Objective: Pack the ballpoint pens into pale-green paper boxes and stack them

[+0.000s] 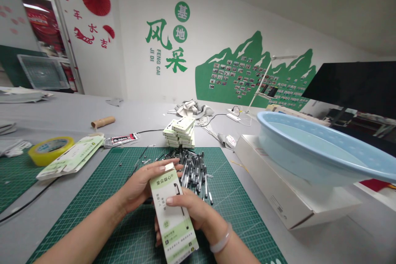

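A slim white and light-green pen box [173, 218], printed with a picture of a black pen, is tilted above the green cutting mat [102, 222]. Its middle is gripped by my right hand [194, 210], thumb across the front and fingertips showing at the far side. My left hand [144, 181] closes about the box's top end, partly hiding it. Just beyond my hands lies a loose pile of black and clear pens [193, 169]. Behind the pens, several similar boxes [180, 132] are stacked.
At the right a light-blue basin [284, 152] rests on a white carton [278, 198]. To the left are yellow tape [51, 150], flattened green-white cartons [72, 156], a glue tube [121, 140] and a wooden handle [103, 122]. Grey-white cloths [193, 109] lie behind the stack.
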Available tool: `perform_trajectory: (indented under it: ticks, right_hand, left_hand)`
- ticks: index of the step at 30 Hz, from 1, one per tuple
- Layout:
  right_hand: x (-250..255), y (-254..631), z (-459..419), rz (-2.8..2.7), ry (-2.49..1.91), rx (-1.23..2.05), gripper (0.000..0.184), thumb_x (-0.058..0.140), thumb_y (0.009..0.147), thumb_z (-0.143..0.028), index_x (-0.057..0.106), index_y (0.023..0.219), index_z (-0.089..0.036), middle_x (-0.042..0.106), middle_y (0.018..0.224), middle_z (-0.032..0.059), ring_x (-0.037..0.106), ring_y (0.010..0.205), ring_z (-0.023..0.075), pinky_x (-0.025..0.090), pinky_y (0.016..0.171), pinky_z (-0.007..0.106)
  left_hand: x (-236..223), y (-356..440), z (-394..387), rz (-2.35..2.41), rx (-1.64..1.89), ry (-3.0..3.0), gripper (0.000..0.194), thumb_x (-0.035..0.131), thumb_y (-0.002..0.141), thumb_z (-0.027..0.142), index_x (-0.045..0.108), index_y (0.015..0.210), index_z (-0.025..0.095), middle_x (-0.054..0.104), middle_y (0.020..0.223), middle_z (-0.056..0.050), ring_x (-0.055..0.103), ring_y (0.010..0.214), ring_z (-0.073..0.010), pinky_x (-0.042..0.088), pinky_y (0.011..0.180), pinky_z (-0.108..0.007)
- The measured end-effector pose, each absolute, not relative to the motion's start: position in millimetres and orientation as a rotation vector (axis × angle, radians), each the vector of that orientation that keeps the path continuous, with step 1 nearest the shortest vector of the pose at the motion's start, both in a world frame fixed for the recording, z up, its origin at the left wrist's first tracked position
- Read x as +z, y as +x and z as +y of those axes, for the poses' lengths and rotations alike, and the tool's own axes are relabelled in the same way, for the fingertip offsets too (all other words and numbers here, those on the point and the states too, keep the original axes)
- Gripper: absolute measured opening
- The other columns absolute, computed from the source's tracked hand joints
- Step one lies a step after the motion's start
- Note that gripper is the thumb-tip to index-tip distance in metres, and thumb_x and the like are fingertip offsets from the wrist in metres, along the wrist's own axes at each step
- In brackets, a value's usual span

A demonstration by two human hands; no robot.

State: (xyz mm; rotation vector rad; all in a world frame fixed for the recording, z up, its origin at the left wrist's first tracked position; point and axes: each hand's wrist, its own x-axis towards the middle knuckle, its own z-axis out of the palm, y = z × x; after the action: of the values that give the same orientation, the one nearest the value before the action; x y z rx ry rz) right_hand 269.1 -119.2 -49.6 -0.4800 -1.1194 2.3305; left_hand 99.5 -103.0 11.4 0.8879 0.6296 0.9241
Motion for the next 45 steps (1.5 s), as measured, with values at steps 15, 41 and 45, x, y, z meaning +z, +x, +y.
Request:
perform_trajectory:
  ticks: [15,41,45]
  right_hand:
    - [-48.1,267.3,-118.9,-1.089,-0.563,2.29,0.04,0.068,0.071,-0.036,0.057,0.098,-0.009,0.067,0.067,0.009,0.064,0.059,0.0199,0.051,0.065,0.037]
    - [-47.5,286.3,-109.9,-1.198,-0.707,2.523,0.052,0.073,0.064,-0.038,0.059,0.103,-0.006,0.069,0.077,0.0108,0.064,0.062,0.0196,0.051,0.064,0.036]
    - [-48.5,292.5,-109.5,-1.216,-0.75,2.485,0.053,0.075,0.064,-0.036,0.059,0.105,-0.008,0.069,0.08,0.009,0.065,0.066,0.0177,0.05,0.065,0.03]
  left_hand:
    - [13.5,100.8,-105.6,0.744,0.929,1.101,0.042,0.059,0.08,0.035,0.064,0.118,0.017,0.062,0.123,-0.014,0.058,0.109,-0.0307,0.048,0.09,-0.04]
    - [35.5,54.8,-96.9,0.807,0.362,2.162,0.07,0.065,0.076,0.036,0.035,0.139,0.042,0.029,0.151,0.003,0.035,0.133,-0.0276,0.042,0.1,-0.039]
    - [39.4,49.1,-101.2,0.83,0.256,2.238,0.077,0.071,0.069,0.028,0.037,0.137,0.044,0.026,0.152,0.005,0.03,0.135,-0.0293,0.041,0.101,-0.041]
